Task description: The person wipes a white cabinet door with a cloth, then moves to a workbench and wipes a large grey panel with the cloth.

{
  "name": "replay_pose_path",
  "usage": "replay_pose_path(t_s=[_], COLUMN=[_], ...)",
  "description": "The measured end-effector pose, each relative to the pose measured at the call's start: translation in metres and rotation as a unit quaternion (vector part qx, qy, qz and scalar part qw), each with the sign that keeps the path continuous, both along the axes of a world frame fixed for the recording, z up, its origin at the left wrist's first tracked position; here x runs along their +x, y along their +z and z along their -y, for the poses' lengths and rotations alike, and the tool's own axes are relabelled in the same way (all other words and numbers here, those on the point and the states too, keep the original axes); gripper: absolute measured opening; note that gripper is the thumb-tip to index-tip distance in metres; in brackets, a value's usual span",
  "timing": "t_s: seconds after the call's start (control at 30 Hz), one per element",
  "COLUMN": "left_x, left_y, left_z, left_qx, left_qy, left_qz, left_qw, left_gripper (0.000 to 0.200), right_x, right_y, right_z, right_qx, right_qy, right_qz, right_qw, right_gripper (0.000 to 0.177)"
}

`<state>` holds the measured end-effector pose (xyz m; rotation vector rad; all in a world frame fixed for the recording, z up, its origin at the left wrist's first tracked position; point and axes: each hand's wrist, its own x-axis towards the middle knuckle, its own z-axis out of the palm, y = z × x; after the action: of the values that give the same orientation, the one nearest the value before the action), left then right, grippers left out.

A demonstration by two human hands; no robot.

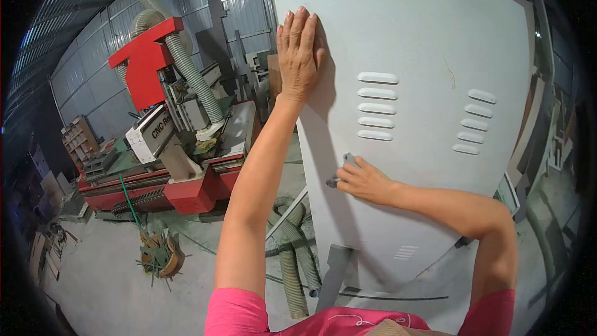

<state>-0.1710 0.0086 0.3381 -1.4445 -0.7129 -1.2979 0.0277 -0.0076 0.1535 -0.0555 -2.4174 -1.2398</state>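
Note:
A large white panel (423,43) with two columns of raised louvre slots stands tilted in front of me. My left hand (300,56) lies flat against its upper left edge, fingers stretched upward. Lower down, left of the panel's middle, my right hand (367,180) presses a small crumpled grey piece (333,183) to the surface, below the left column of slots (376,108). Bits of the grey piece stick out above and below the fingers; it looks like cloth, but its kind is mostly hidden by the hand.
A red CNC router (186,194) with ribbed hoses stands at the left. Thick flexible hoses (291,274) lie on the floor beside the panel. A round container (163,255) of dark strips sits on the concrete floor, and a grey upright post (334,274) stands before the panel.

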Motion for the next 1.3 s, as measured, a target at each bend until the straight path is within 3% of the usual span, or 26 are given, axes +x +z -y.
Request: replay_pose_path(t_s=[0.03,0.1,0.3,0.37,0.4,0.47,0.5,0.57,0.63,0.77,0.9,0.97,1.1,1.23,1.3], left_x=[-0.001,-0.005,-0.020,-0.022,-0.022,-0.020,-0.020,-0.021,-0.018,-0.013,-0.006,0.002,0.015,0.014,0.013], left_y=[-0.002,-0.008,0.008,0.011,0.011,0.009,0.008,0.002,-0.005,-0.020,-0.031,-0.037,-0.045,-0.046,-0.047], left_z=[0.001,0.004,0.021,0.030,0.034,0.038,0.040,0.039,0.038,0.024,0.005,-0.004,-0.019,-0.020,-0.020], left_qx=[0.001,-0.025,0.019,-0.023,-0.048,-0.056,-0.059,-0.071,-0.086,-0.058,-0.046,-0.038,-0.005,-0.012,-0.016], left_qy=[-0.002,0.000,-0.044,-0.064,-0.078,-0.076,-0.070,-0.072,-0.066,-0.017,-0.018,-0.041,0.018,0.008,0.004], left_qz=[0.003,0.001,-0.038,-0.021,-0.004,-0.009,-0.011,-0.025,-0.030,-0.046,-0.013,0.002,0.053,0.045,0.045], left_qw=[1.000,1.000,0.998,0.997,0.996,0.995,0.996,0.995,0.994,0.997,0.999,0.998,0.998,0.999,0.999], left_gripper=[0.060,0.065,0.045,0.043,0.041,0.041,0.041,0.041,0.045,0.049,0.050,0.048,0.049,0.050,0.050], right_x=[-0.001,-0.010,-0.055,-0.068,-0.076,-0.086,-0.089,-0.098,-0.091,-0.034,0.041,0.059,0.089,0.095,0.089], right_y=[-0.001,0.008,0.124,0.152,0.154,0.151,0.139,0.087,0.012,-0.127,-0.152,-0.132,-0.038,0.085,0.127], right_z=[0.004,-0.006,-0.007,-0.015,-0.014,-0.012,-0.009,-0.009,-0.013,-0.003,0.009,0.013,0.004,-0.005,-0.008], right_qx=[-0.031,-0.044,0.089,0.113,0.109,0.098,0.094,0.064,-0.068,-0.102,-0.123,-0.113,-0.042,0.118,0.129], right_qy=[-0.009,0.005,0.051,0.049,0.043,-0.070,-0.075,0.013,0.058,0.008,-0.041,-0.058,-0.074,-0.114,-0.110], right_qz=[0.062,0.040,-0.202,-0.280,-0.282,-0.302,-0.302,-0.271,-0.164,-0.001,0.040,0.031,-0.185,-0.349,-0.428], right_qw=[0.998,0.998,0.974,0.952,0.952,0.946,0.946,0.960,0.982,0.995,0.991,0.991,0.979,0.923,0.888], right_gripper=[0.014,0.016,0.016,0.007,0.007,0.010,0.010,0.014,0.018,0.011,0.011,0.012,0.021,0.041,0.044])
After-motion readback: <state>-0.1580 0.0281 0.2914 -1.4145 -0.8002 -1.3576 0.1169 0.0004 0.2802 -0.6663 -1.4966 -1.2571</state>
